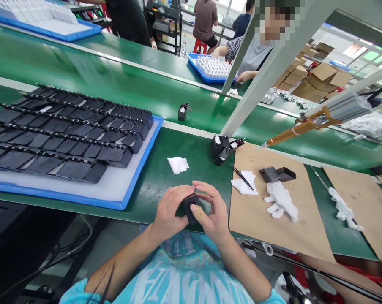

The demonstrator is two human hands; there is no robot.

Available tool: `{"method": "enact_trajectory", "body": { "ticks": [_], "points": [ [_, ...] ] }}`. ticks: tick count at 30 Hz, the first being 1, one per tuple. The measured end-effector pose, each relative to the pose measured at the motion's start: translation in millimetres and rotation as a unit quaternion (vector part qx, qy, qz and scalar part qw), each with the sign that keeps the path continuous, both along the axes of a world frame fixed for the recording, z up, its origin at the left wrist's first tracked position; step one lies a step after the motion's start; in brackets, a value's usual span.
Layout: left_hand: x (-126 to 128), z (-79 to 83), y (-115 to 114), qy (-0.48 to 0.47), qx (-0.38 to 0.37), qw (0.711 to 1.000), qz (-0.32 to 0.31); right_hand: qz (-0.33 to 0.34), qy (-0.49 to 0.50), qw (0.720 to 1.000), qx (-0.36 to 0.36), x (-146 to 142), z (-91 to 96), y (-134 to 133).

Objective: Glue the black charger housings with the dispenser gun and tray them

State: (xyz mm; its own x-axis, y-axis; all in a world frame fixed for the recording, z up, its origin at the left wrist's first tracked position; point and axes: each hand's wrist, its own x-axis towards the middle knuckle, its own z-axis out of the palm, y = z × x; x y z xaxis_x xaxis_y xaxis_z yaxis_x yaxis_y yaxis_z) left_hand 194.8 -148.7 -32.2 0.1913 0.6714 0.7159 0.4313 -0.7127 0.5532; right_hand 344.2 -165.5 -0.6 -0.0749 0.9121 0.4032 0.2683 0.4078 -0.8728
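Observation:
Close to the bench's front edge, a small black plastic housing is held between both hands. My left hand closes round its left side, fingers over the top. On the other side my right hand grips it, the thumb pressed on the near face. The fingers cover much of the housing. Just beyond the hands lies a folded white paper. To the upper right, a few black housings with white parts inside stand in a cluster.
At left, a blue-rimmed tray carries rows of black housings. On brown paper at right lie tweezers, white gloves and two black pieces. A dispenser with a fine tip hangs above. One housing sits on the green belt.

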Motion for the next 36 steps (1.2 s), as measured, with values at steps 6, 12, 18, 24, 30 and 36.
{"method": "enact_trajectory", "body": {
  "ticks": [6, 12, 18, 24, 30, 36],
  "points": [
    [1.5, 0.9, 0.5, 0.006, -0.008, 1.0, 0.022, 0.011, -0.011, 1.0, 0.002, -1.2, -2.0, 2.3],
    [-3.7, -7.8, 3.2, 0.002, 0.023, 1.0, 0.006, 0.008, 0.004, 0.999, -0.038, -1.9, -5.7, 9.5],
    [-22.2, -14.9, 4.4, 0.08, 0.063, 0.995, 0.008, 0.029, -0.051, 0.995, -0.083, -15.2, -4.8, 16.7],
    [-95.4, 9.8, 7.8, 0.111, -0.041, 0.983, 0.137, 0.071, -0.162, 0.981, -0.073, -14.3, 7.5, 31.7],
    [-192.8, 16.7, 20.6, 0.297, -0.037, 0.923, 0.243, 0.037, -0.296, 0.953, -0.05, 2.6, 12.0, 106.9],
    [-214.5, 5.8, 36.9, 0.34, -0.025, 0.911, 0.23, 0.023, -0.392, 0.918, -0.053, -34.0, 13.8, 226.7]
  ]
}}
